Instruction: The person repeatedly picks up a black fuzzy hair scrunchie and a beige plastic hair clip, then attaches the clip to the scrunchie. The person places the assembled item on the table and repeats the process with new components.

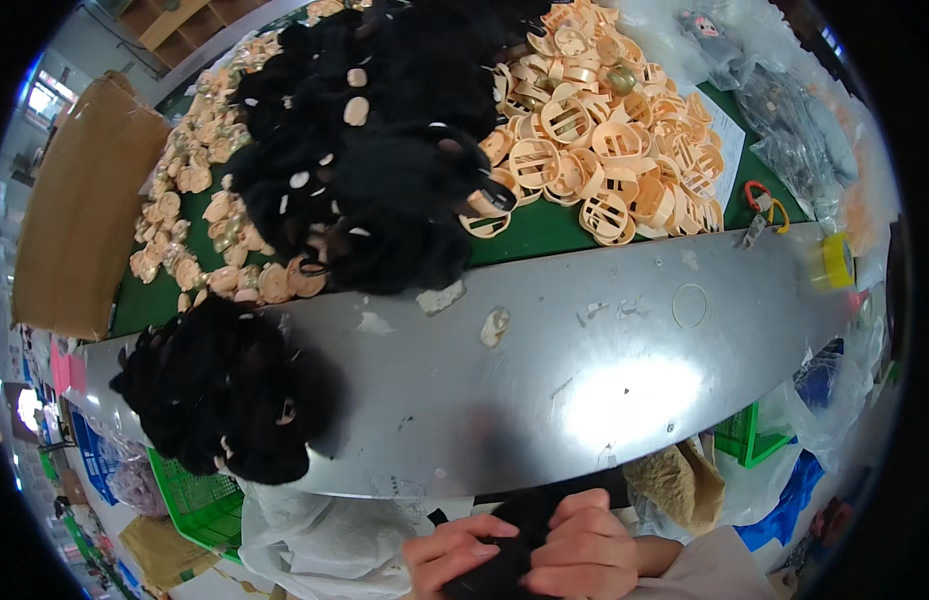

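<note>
upright cardboard box (84,210), left of tabletop (434,380) | metal tool with red and yellow loops (761,202), right | yellow tape roll (838,260) nearby | green crate (199,505), lower left, beside white plastic bag (324,545)

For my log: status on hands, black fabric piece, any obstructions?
Left hand, right hand gripping black fabric piece. Fuzzy black heap on grey metal tabletop, apart from hands.
</note>
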